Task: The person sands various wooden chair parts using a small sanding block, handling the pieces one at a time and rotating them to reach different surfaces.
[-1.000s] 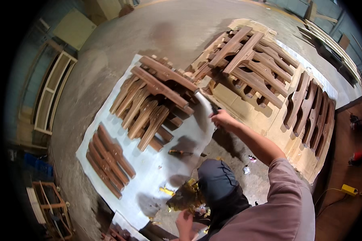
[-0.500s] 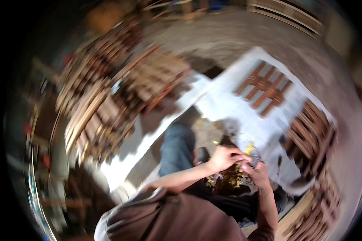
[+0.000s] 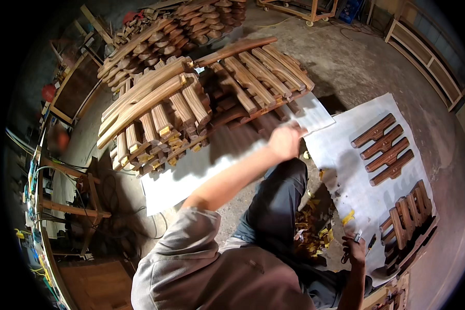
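Note:
My left arm reaches out over my knee, and my left hand (image 3: 287, 141) is blurred by motion. It is nearest to a stack of brown wooden slats (image 3: 248, 90), just short of its near edge. Whether its fingers hold anything does not show. Low on the right, my right hand (image 3: 354, 253) is closed around a small metal hand tool (image 3: 357, 237), whose kind is unclear. A yellow strip (image 3: 348, 217) lies just beyond it on the white sheet (image 3: 325, 150). Close by on the sheet is a thin dark tool (image 3: 371, 242) with a yellow end.
Shaped wooden pieces (image 3: 385, 150) lie in a row on the sheet, with a second group (image 3: 408, 217) nearer. At left is a pile of wooden bars (image 3: 155, 119) with yellow tape on some ends. Yellow scraps (image 3: 315, 235) cover the floor beside my leg. A wheeled frame (image 3: 307, 10) stands far off.
My hands, together before, are now apart: the left has swung forward to the slat stack, the right stays low with the metal tool. The view has turned left, and the yellow strip is outside both hands.

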A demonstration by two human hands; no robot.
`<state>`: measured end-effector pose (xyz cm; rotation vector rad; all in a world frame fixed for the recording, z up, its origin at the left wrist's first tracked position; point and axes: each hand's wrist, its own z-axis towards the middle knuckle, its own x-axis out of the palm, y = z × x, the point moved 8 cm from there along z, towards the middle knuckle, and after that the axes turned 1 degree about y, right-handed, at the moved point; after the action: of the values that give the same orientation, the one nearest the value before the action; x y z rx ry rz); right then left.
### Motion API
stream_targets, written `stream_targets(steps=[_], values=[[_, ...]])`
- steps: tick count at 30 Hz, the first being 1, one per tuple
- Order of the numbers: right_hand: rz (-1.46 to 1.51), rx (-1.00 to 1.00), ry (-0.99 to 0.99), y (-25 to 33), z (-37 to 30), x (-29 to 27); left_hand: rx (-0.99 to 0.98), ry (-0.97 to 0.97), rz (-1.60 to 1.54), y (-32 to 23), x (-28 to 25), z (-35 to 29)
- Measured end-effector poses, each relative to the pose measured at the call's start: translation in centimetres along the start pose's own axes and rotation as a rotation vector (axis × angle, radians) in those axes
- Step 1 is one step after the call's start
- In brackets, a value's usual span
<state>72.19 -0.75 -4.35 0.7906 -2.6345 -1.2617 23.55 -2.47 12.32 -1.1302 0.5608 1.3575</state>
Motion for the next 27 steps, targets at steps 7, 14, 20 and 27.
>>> stream_targets(steps=[7,14,20,27], values=[[-0.041,0.126,0.222,-5.0,2.7,3.4,-0.467,0.226,0.258,21.1,-1.1,9.0],[-0.316,0.083,0.236,-12.4,8.1,3.7,-0.728,0.065,0.501,42.4,-3.0,11.7],[-1.055,-0.209,0.201,-15.1,10.1,3.9,-0.769,0.129,0.349,49.9,-0.1,16.9],[-0.049,0.585,-0.107,-16.1,10.8,6.0,-0.912,-0.396,0.324,59.6,-3.7,19.2]])
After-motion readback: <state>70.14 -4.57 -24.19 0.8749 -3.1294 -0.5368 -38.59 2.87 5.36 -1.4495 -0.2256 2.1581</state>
